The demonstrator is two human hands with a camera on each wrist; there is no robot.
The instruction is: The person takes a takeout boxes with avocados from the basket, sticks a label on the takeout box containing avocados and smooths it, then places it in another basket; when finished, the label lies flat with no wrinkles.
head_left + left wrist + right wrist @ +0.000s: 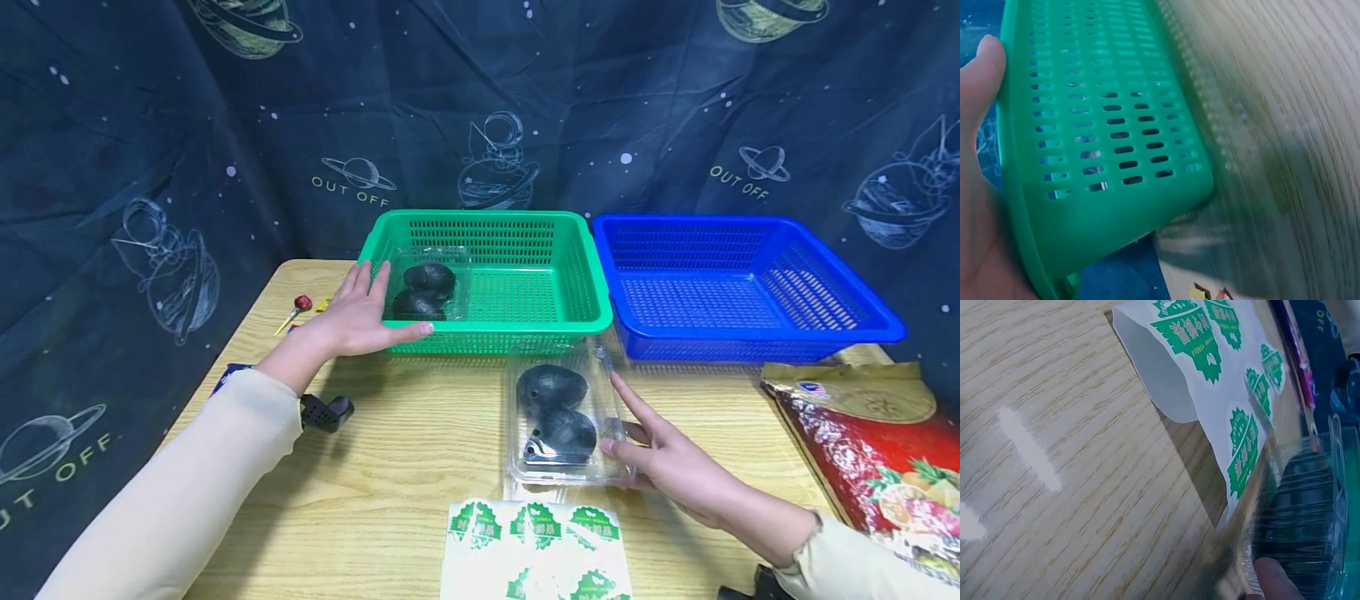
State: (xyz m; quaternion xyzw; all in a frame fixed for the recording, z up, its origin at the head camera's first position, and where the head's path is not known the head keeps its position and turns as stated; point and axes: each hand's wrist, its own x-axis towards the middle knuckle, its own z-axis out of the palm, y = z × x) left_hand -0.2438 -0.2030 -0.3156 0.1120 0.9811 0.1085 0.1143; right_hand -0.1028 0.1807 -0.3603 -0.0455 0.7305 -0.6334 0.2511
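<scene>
My left hand (pixel 360 317) rests at the front left corner of a green plastic basket (pixel 495 337), fingers spread and thumb straight along the rim. In the basket's left end sits a clear plastic clamshell box (pixel 462 287) with two dark fruits (pixel 430 281), avocado-like. In front of the basket, my right hand (pixel 678 462) grips a second clear clamshell box (pixel 514 450) by its right side, thumb near the lid and index finger extended. Two similar dark fruits (pixel 564 433) lie inside it. In the right wrist view a fingertip (pixel 1272 578) touches this box's wall.
Nearest me lies a sheet of green-and-white stickers (pixel 536 554), one edge curled up in the right wrist view. A blue basket (pixel 735 333) stands at the back right, with a red and gold bag (pixel 870 450) before it. A lollipop (pixel 302 303) lies at the left.
</scene>
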